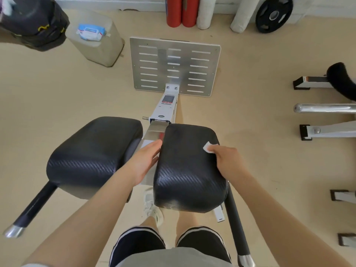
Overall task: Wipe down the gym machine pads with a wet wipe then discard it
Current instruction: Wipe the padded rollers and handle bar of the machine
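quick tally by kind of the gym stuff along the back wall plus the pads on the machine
Black textured machine pads: 2 (left pad, right pad)
Red upright rolls: 2
White upright rolls: 2
Black round weight plate: 1
Total: 7

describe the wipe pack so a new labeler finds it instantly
Start at the slotted metal footplate in the upper middle and look left to the beige block standing on the floor. The wipe pack lies on top of it: a soft blue-and-white packet, the only blue item beside the black bag.
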Tool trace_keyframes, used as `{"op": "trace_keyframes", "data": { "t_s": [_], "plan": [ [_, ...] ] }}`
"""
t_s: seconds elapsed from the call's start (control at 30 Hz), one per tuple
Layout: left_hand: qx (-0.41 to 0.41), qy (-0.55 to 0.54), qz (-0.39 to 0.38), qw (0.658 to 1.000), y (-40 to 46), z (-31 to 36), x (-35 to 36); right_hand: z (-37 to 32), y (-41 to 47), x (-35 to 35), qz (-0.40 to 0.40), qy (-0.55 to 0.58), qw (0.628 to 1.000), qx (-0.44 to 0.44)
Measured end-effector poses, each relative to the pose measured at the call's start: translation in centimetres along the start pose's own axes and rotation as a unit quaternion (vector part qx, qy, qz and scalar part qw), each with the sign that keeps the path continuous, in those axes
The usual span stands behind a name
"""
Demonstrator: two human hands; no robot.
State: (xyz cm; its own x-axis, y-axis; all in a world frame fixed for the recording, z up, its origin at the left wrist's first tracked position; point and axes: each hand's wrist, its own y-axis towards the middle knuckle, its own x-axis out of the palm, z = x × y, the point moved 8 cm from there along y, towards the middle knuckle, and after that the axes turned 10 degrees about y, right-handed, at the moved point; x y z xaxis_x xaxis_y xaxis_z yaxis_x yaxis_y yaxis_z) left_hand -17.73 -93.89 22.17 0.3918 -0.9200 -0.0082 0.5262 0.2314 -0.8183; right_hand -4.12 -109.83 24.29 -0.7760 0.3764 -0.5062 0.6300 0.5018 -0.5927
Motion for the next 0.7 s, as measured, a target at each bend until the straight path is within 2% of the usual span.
{"op": "trace_keyframes", "data": {
  "t_s": [0.03, 0.07, 0.13, 0.2, 0.27, 0.37, 0.4, 0.53, 0.6, 0.7],
  "plan": [
    [0.002, -0.002, 0.000, 1.000, 0.0, -0.2, 0.0, -0.7, 0.1, 0.9, 0.000, -0.035, 0.999, -0.001],
    [0.003, -0.001, -0.002, 1.000, 0.0, -0.4, -0.1, -2.3, 0.1, 2.2, -0.005, -0.094, 0.995, -0.040],
    [0.001, -0.014, -0.004, 1.000, -0.3, -0.8, -0.4, -5.8, -0.1, 5.0, -0.008, -0.136, 0.987, -0.086],
    [-0.004, -0.041, -0.012, 0.999, -0.9, -1.0, -0.7, -8.8, -0.5, 8.3, -0.033, -0.137, 0.983, -0.117],
    [-0.008, -0.051, -0.025, 0.998, -1.7, -1.2, -1.0, -9.7, -0.7, 10.7, -0.057, -0.184, 0.974, -0.116],
    [-0.012, -0.053, -0.035, 0.998, -2.3, -1.7, -1.8, -9.8, -2.2, 10.8, -0.055, -0.140, 0.979, -0.137],
    [-0.013, -0.056, -0.043, 0.997, -2.4, -1.7, -1.9, -9.2, -2.5, 9.8, -0.024, -0.136, 0.981, -0.138],
    [-0.002, -0.007, -0.088, 0.996, -2.3, -2.2, -1.6, -3.9, -3.5, 3.8, 0.122, -0.066, 0.990, -0.033],
    [0.006, 0.028, -0.101, 0.994, -2.2, -2.6, -1.5, -2.9, -3.8, 3.5, 0.153, -0.079, 0.985, 0.002],
    [0.014, 0.021, -0.113, 0.993, -2.0, -3.1, -1.3, -5.7, -4.8, 6.0, 0.179, -0.103, 0.978, -0.043]
  ]
}}
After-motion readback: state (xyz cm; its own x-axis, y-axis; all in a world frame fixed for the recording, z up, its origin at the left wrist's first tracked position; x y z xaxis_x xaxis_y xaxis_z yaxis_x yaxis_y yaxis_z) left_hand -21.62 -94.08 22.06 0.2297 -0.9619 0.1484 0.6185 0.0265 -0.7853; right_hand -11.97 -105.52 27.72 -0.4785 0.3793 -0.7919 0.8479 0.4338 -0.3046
